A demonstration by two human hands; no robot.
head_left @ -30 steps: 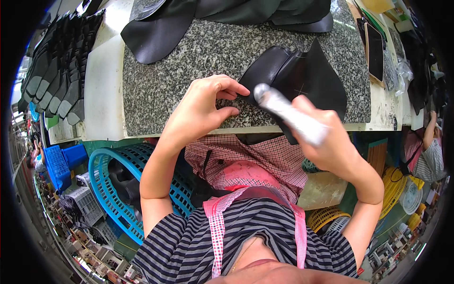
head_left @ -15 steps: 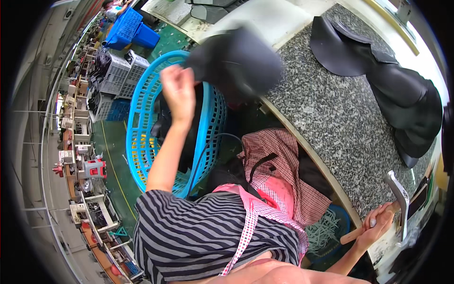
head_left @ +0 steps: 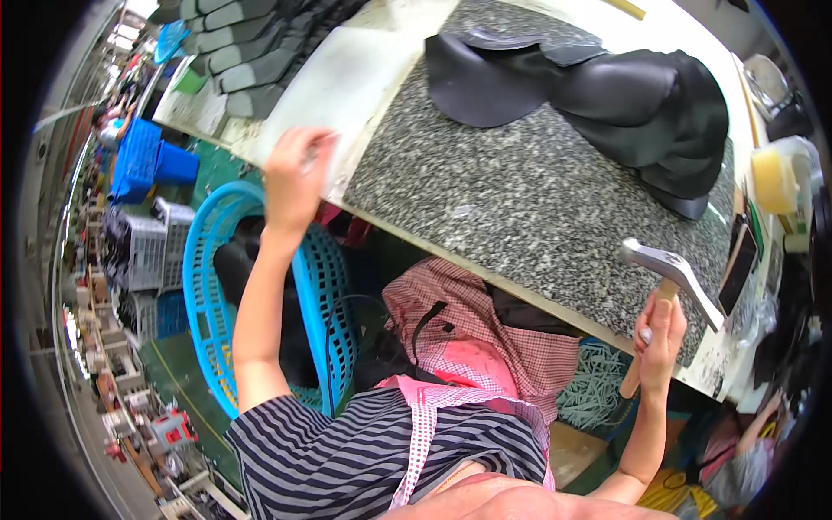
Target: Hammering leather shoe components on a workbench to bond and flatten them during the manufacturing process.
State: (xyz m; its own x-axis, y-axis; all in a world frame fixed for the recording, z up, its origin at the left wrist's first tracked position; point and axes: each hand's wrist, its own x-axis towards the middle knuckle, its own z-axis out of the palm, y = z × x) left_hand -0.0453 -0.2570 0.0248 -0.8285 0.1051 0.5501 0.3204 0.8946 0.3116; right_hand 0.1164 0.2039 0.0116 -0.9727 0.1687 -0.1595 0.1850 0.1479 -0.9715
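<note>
In my right hand (head_left: 660,338) is a hammer (head_left: 672,260), gripped by its wooden handle, its metal head raised over the right end of the granite slab (head_left: 537,199). My left hand (head_left: 293,178) is up at the slab's left edge, above the blue basket, fingers loosely bent and slightly blurred, with nothing seen in them. Overlapping black leather-like pieces (head_left: 624,95) lie across the far side of the slab. Below my left hand, the blue plastic basket (head_left: 201,286) holds dark pieces (head_left: 234,269), partly hidden by my forearm.
At the far left of the table lie rows of dark grey pieces (head_left: 251,65) beside a white board (head_left: 334,87). A yellow-filled container (head_left: 776,178) and a phone-like dark slab (head_left: 739,264) are at the right. Under the table sits a bin of pale green strips (head_left: 594,381). Another person (head_left: 737,468) is lower right.
The black piece by my left hand is gone from it; that hand now hovers at the slab's edge. My right hand has raised the hammer. The whole view has swung rightward.
</note>
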